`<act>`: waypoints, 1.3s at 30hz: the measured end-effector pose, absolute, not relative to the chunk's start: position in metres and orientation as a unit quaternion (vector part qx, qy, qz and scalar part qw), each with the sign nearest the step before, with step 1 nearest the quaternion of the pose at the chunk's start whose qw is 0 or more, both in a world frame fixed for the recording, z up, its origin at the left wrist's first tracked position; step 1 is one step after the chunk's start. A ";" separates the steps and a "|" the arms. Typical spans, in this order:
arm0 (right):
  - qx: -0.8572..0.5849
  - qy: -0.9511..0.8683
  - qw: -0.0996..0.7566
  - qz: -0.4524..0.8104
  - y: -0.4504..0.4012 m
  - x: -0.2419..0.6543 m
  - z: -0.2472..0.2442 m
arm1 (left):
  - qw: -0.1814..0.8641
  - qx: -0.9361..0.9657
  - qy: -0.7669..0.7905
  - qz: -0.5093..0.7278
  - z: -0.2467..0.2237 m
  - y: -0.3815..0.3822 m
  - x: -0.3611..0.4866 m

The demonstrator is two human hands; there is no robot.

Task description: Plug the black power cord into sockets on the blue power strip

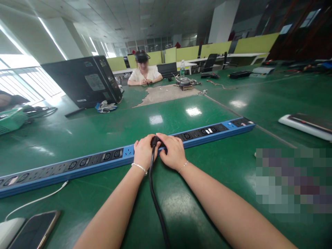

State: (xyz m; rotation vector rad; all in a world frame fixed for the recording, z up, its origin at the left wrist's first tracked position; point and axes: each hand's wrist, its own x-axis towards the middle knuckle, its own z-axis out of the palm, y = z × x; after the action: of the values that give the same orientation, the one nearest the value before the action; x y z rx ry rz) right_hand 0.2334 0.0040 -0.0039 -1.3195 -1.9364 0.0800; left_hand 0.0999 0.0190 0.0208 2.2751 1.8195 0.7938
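A long blue power strip with black sockets lies across the green table. At its middle, my left hand is closed around a black plug, whose thick black cable runs down toward me between my forearms. My right hand rests over the strip just right of the plug, its thumb and fingers bent around the strip's edge and close against the plug. Whether the plug's prongs sit in a socket is hidden by my fingers.
A black computer case stands at the back left beside gloves. A phone and a white cable lie at front left. Across the table sits a person. A white-edged device lies at right.
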 end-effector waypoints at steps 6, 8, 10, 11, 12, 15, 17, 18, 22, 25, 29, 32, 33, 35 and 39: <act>-0.450 -0.798 0.402 0.008 0.003 0.233 -0.004 | 0.039 0.769 0.578 0.272 0.015 0.017 0.100; -0.431 -0.804 0.410 0.005 0.003 0.233 -0.005 | 0.038 0.768 0.577 0.274 0.015 0.017 0.101; -0.423 -0.805 0.416 0.006 0.004 0.234 -0.006 | 0.044 0.765 0.584 0.268 0.015 0.017 0.101; -0.422 -0.804 0.418 0.008 0.004 0.234 -0.007 | 0.049 0.764 0.586 0.263 0.016 0.017 0.101; -0.421 -0.804 0.420 0.011 0.004 0.234 -0.007 | 0.053 0.765 0.587 0.260 0.016 0.017 0.101; -0.418 -0.803 0.424 0.020 0.004 0.235 -0.006 | 0.063 0.767 0.583 0.262 0.017 0.018 0.100; -0.414 -0.803 0.429 0.025 0.003 0.235 -0.005 | 0.071 0.769 0.578 0.264 0.018 0.020 0.099; -0.412 -0.802 0.431 0.027 0.003 0.235 -0.005 | 0.075 0.769 0.577 0.263 0.018 0.020 0.099; -0.411 -0.801 0.434 0.027 0.003 0.236 -0.004 | 0.080 0.766 0.580 0.266 0.022 0.020 0.100; -0.416 -0.798 0.435 0.028 0.003 0.237 -0.004 | 0.091 0.758 0.586 0.272 0.025 0.019 0.103; -0.419 -0.792 0.442 0.028 0.004 0.238 -0.005 | 0.092 0.759 0.587 0.267 0.025 0.019 0.107; -0.417 -0.793 0.442 0.026 0.005 0.237 -0.006 | 0.081 0.766 0.579 0.266 0.024 0.021 0.107; -0.418 -0.794 0.441 0.026 0.006 0.237 -0.006 | 0.079 0.768 0.577 0.264 0.024 0.022 0.106; -0.418 -0.795 0.439 0.026 0.006 0.237 -0.007 | 0.077 0.773 0.574 0.258 0.024 0.024 0.104; -0.418 -0.797 0.436 0.024 0.006 0.237 -0.008 | 0.057 0.779 0.574 0.246 0.024 0.026 0.100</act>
State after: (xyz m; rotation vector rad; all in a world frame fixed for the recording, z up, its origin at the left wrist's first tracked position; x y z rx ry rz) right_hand 0.2375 0.0059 -0.0080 -1.0395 -1.9818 0.0599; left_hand 0.0995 0.0258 0.0238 2.3614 1.7422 0.7477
